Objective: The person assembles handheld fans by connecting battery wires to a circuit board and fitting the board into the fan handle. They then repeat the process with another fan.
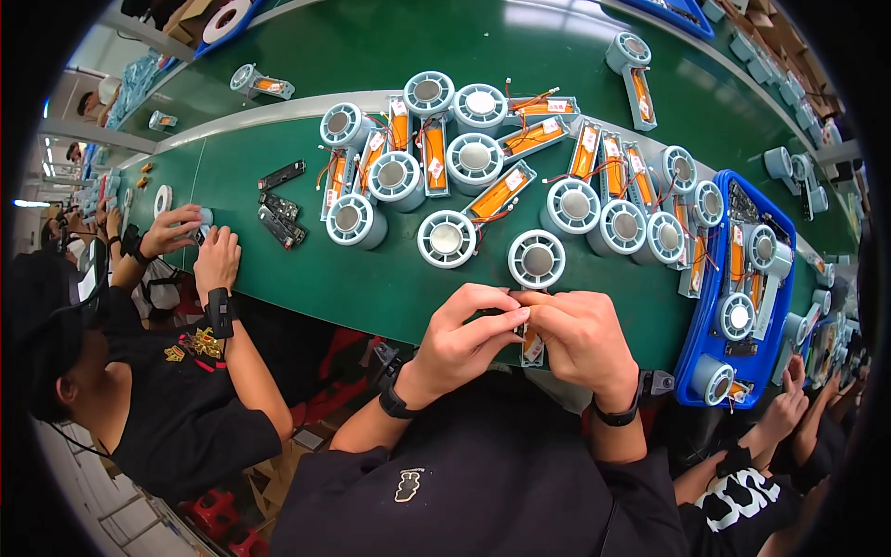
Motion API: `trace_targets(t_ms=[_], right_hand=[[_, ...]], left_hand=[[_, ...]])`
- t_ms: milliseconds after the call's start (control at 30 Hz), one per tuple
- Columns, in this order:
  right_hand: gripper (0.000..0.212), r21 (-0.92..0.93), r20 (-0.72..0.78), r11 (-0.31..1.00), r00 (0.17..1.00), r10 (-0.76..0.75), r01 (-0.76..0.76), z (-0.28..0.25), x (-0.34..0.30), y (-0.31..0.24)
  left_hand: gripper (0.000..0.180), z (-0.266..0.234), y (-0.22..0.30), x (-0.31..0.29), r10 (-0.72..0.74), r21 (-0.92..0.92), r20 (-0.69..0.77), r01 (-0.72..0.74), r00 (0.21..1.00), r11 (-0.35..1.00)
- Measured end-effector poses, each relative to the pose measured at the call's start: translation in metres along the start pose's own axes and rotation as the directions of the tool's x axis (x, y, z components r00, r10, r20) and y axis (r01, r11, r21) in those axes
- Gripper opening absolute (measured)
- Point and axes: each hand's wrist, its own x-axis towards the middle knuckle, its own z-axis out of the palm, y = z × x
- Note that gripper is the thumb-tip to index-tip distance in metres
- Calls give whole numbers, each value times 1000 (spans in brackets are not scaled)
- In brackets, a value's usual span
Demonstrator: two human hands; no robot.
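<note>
And there it is on the right — bold white lettering [738, 501] across a co-worker's black shirt [787, 497]! On the table, small white labels [434, 168] mark the orange packs [434, 142] — reddish print, too tiny to read.

Orange-filled handle [533, 349] partly hidden by right hand [587, 334], grip at fingertips [515, 317] indistinct, upper tray [673, 19] cropped

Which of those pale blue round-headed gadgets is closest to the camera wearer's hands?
The gadget whose round head sits just beyond where the left hand and right hand meet; every other one lies farther away.
</note>
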Motion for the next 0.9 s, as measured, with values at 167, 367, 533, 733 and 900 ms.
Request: trace_targets(t_ms=[167, 367, 533, 733, 900], right_hand=[[19, 105, -45, 994, 998, 38, -33, 6, -5, 0], [17, 270, -184, 942, 950, 252, -198, 30, -19, -8], [16, 258, -300, 958, 933, 198, -121, 36, -20, -3], [20, 356, -230, 920, 939, 255, -163, 14, -25, -6], [24, 183, -310, 968, 925, 221, -170, 5, -29, 8]], left_hand=[[38, 1, 0, -2, 40, 55, -34, -38, 999, 998], [36, 13, 4, -5, 67, 156, -109, -49, 992, 986], [37, 18, 5, -5, 104, 241, -130, -70, 986, 968], [40, 11, 9, -5, 80, 209, -107, -57, 991, 976], [44, -4, 9, -5, -30, 190, -94, 48, 995, 981]])
